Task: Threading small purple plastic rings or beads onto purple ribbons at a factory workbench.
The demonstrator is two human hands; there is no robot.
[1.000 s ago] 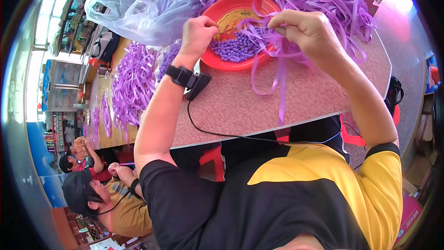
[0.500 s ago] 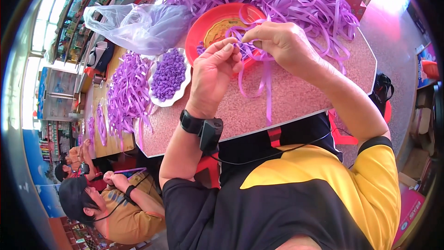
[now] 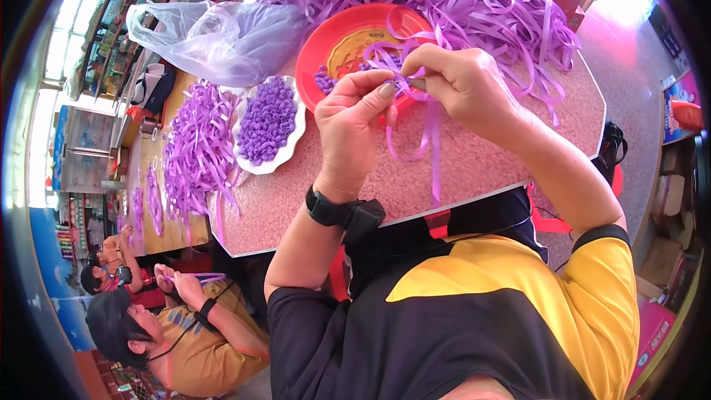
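Observation:
Above the near rim of a red plate (image 3: 315, 38), both my hands pinch one purple ribbon (image 3: 435, 152). My left hand (image 3: 354, 122) has thumb and fingertips closed on it; a wristband with a black box sits on that wrist. Thumb and forefinger of my right hand (image 3: 470, 89) grip the same ribbon close by, at a small bunched spot too fine to make out. The ribbon's loop and tail hang down over the pink speckled table (image 3: 296, 211). Small purple beads (image 3: 324, 80) lie in the plate, partly behind my left hand.
Left of the plate stands a white scalloped dish (image 3: 295, 137) full of purple beads (image 3: 266, 122). Bundled purple ribbons (image 3: 196, 152) lie beyond it. A clear plastic bag (image 3: 222, 41) and a large ribbon heap (image 3: 489, 7) fill the far side. Co-workers (image 3: 185, 333) sit at the left.
My left hand has turned, its wrist shifting right, and both hands have come slightly nearer to me with the ribbon still pinched. The view has shifted a little.

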